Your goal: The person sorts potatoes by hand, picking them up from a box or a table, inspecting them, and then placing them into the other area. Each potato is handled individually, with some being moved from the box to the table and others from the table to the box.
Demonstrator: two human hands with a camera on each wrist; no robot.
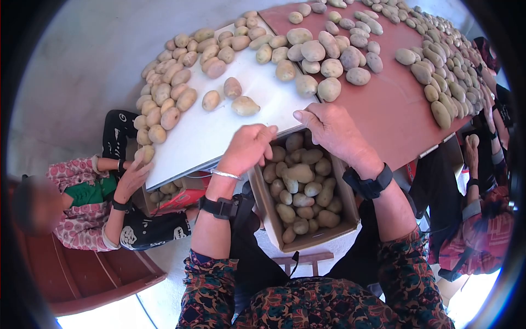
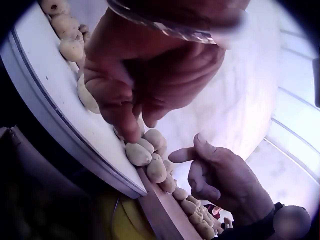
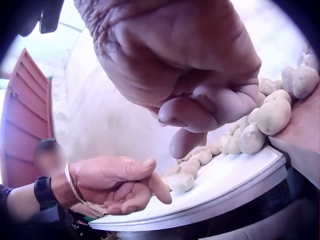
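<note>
My left hand (image 1: 244, 148) is above the front edge of a white board (image 1: 208, 130), its fingers loosely bent around nothing. To its right my right hand (image 1: 337, 131) hangs over the far end of a cardboard box (image 1: 262, 211), thumb and index finger reaching out, other fingers curled, palm empty. Potatoes (image 1: 300, 174) fill much of the box between my knees. Three loose potatoes (image 1: 245, 106) lie on the board beyond my left hand. Nearest my right fingertips is a potato (image 1: 329, 89) at the front of a pile. The right wrist view shows the left hand (image 3: 117, 182) empty too.
A reddish-brown board (image 1: 378, 109) adjoins the white one, with more potatoes (image 1: 449, 90) heaped on its right. Potatoes (image 1: 164, 93) line the white board's left edge. A person on the left touches a potato (image 1: 145, 153); a red box (image 1: 189, 192) stands nearby. Other people sit right.
</note>
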